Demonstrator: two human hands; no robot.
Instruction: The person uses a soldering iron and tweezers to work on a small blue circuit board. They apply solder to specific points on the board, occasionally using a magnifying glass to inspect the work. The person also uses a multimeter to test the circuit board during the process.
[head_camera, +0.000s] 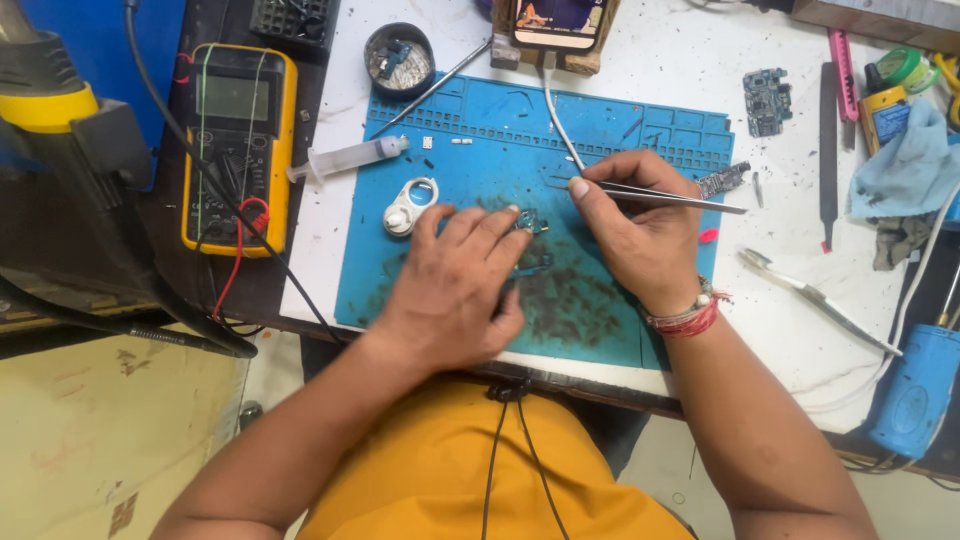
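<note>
My left hand (455, 285) lies palm down on the blue work mat (620, 125), its fingertips pressing a small circuit board (533, 225) that is mostly hidden under them. My right hand (640, 230) grips metal tweezers (690, 200), whose long end sticks out to the right over the mat. The tips toward the board are covered by my fingers. A small white ring-shaped part (408, 207) lies just left of my left hand.
A yellow multimeter (240, 140) with leads sits at the left, a syringe (345, 158) beside it. At the back stand a round tin (398, 58) and a phone (558, 22). Right of the mat lie another board (766, 100), a second pair of tweezers (815, 300), a cloth (905, 170) and a blue tool (915, 390).
</note>
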